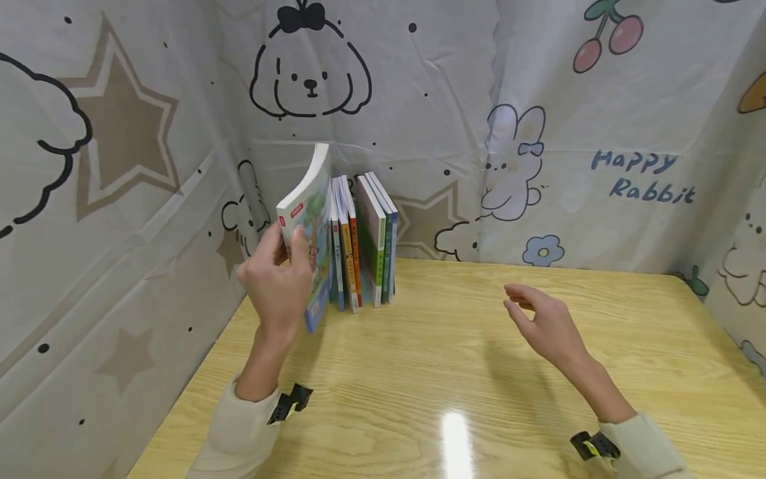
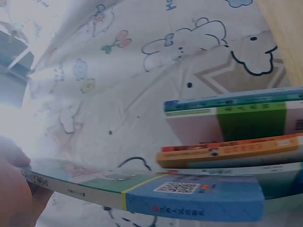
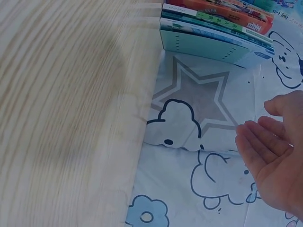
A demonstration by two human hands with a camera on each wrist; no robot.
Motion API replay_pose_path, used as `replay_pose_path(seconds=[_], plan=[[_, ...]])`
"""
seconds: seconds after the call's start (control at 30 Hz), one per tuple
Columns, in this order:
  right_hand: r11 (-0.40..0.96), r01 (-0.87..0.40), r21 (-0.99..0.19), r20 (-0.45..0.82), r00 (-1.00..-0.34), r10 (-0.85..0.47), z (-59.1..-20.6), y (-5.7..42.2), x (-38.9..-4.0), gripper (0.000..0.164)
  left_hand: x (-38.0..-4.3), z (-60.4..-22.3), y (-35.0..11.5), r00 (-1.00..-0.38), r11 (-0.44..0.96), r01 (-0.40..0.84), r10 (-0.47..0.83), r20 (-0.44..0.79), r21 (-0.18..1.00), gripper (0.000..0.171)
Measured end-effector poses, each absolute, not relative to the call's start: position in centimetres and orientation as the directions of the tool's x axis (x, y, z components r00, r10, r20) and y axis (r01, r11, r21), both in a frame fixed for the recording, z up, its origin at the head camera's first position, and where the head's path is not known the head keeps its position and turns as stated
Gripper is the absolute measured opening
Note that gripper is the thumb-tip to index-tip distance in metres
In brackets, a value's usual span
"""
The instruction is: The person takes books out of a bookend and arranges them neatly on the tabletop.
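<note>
The left hand (image 1: 276,283) pinches a picture book (image 1: 317,229), just left of the book row (image 1: 356,249), its fingers partly hidden behind the cover; the right hand (image 1: 549,327), relaxed and holding nothing, hovers well right of the row; spine titles blur; a QR code (image 2: 177,188) shows; "Happy Rabbit" marks the cloth (image 1: 643,113) behind, right of the row; tabletop (image 1: 431,346) stretches rightward from the row, near edge cut off.

Several books (image 1: 357,256) stand upright at the back left of a wood-grain table (image 1: 443,346).
</note>
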State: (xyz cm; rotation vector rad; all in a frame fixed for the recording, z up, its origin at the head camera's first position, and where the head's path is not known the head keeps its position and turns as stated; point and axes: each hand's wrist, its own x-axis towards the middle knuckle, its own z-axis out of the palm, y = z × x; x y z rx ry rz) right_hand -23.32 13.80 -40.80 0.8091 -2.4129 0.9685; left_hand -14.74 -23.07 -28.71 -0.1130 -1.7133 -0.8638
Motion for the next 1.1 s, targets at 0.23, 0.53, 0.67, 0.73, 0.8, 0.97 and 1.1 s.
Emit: replay_pose_path(seconds=[0.23, 0.53, 0.67, 0.73, 0.8, 0.97, 1.1], plan=[[0.584, -0.644, -0.495, 0.552, -0.752, -0.361, -40.7, 13.7, -23.2, 0.028, -13.2, -27.6, -22.1, -0.33, 0.768, 0.493, -0.269, 0.905, 0.408, 0.015], [0.545, -0.656, -0.522, 0.55, -0.747, -0.373, -40.4, 13.0, -23.1, 0.029, -12.3, -27.4, -20.4, -0.446, 0.632, 0.63, -0.179, 0.877, 0.45, 0.014], [0.507, -0.664, -0.549, 0.542, -0.745, -0.389, -40.0, 12.3, -23.0, 0.03, -12.5, -28.0, -19.8, -0.503, 0.583, 0.641, -0.172, 0.847, 0.499, 0.011], [0.49, -0.659, -0.57, 0.527, -0.751, -0.397, -39.9, 12.0, -23.0, 0.03, -12.6, -28.3, -19.4, -0.53, 0.551, 0.652, -0.159, 0.833, 0.521, 0.009], [0.467, -0.64, -0.61, 0.499, -0.768, -0.402, -39.5, 11.7, -22.8, 0.032, -12.7, -28.6, -19.0, -0.556, 0.522, 0.659, -0.147, 0.818, 0.542, 0.009], [0.35, -0.564, -0.748, 0.404, -0.806, -0.433, -38.4, 10.7, -22.3, 0.04, -12.7, -29.2, -17.8, -0.635, 0.434, 0.661, -0.111, 0.764, 0.612, 0.017], [0.242, -0.505, -0.828, 0.357, -0.809, -0.466, -38.1, 10.1, -22.1, 0.048, -12.5, -29.4, -16.9, -0.692, 0.37, 0.648, -0.079, 0.717, 0.666, 0.021]])
